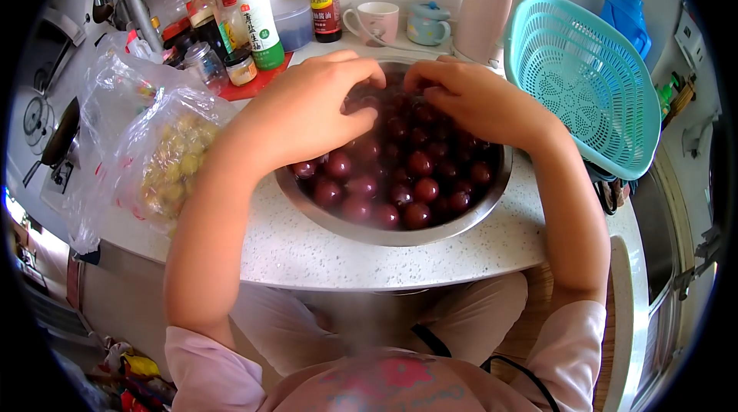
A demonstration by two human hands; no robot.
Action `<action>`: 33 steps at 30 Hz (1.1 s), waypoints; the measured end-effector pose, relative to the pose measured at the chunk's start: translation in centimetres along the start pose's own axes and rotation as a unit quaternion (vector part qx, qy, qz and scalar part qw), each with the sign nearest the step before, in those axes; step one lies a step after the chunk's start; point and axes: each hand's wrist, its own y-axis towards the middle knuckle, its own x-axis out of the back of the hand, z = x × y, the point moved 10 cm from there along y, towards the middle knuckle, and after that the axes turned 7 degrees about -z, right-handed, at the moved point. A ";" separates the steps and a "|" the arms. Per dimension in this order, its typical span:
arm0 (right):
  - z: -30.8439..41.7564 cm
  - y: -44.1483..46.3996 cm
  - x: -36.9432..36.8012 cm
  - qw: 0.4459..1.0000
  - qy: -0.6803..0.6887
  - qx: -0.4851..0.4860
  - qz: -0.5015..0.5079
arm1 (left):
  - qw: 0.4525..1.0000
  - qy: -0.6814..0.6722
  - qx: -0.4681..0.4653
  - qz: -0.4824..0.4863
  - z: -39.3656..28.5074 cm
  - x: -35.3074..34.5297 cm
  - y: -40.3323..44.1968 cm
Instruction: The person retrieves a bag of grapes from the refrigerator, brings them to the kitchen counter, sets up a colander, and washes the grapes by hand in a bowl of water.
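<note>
A wide metal bowl [384, 238] on the countertop holds many glossy, dark red round fruits [421, 164], which look like grapes or small plums. My left hand [330, 97] reaches over the far left part of the bowl, thumb and index finger apart; its other fingertips are hidden. Opposite it, my right hand [469, 97] bends over the far right part. Its fingers curve down towards the fruits, with a gap between thumb and index finger. Neither hand shows a fruit in its grip. A hazy blur covers the left part of the bowl.
Left of the bowl lies a clear plastic bag [173, 158] of greenish-yellow round fruits. Behind stand a soy sauce bottle [324, 1], a white-and-green bottle [260, 20], a mug [374, 21], a lidded cup [429, 25] and a pink kettle [483, 8]. A turquoise basket [588, 89] leans at the right.
</note>
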 end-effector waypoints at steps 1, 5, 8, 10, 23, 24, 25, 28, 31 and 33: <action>0.1 -0.2 0.4 1.000 0.005 0.005 -0.006 | 1.000 -0.006 -0.007 0.010 -0.2 0.1 -0.2; 0.2 -0.9 1.7 0.999 0.000 0.019 -0.035 | 0.998 -0.012 -0.022 0.065 -0.1 -1.3 -0.9; 0.4 -1.2 2.2 1.000 0.006 -0.028 0.005 | 0.991 -0.044 0.019 0.124 0.8 -3.4 -1.3; 0.2 -1.2 2.2 0.998 -0.003 -0.052 0.028 | 0.990 -0.050 0.036 0.128 0.7 -3.9 -1.2; -1.3 0.3 -1.8 0.999 -0.013 0.030 0.012 | 1.000 -0.005 0.006 0.023 0.9 -3.9 0.4; -1.4 0.4 -1.9 0.999 -0.027 0.034 -0.010 | 1.000 0.008 -0.022 0.000 0.5 -3.7 0.3; -1.5 0.5 -2.1 0.998 -0.040 0.039 -0.032 | 0.998 0.021 -0.051 -0.024 0.1 -3.3 0.2; -1.7 0.7 -1.7 0.996 -0.028 0.011 -0.081 | 0.998 -0.046 -0.025 -0.015 0.1 -2.3 0.0; -2.0 0.9 -1.2 0.992 0.021 0.008 -0.121 | 0.993 -0.107 -0.005 -0.058 0.4 -1.0 -0.2; -2.0 0.8 -1.1 0.990 0.049 0.003 -0.131 | 0.989 -0.133 0.044 -0.053 0.9 -0.9 -0.2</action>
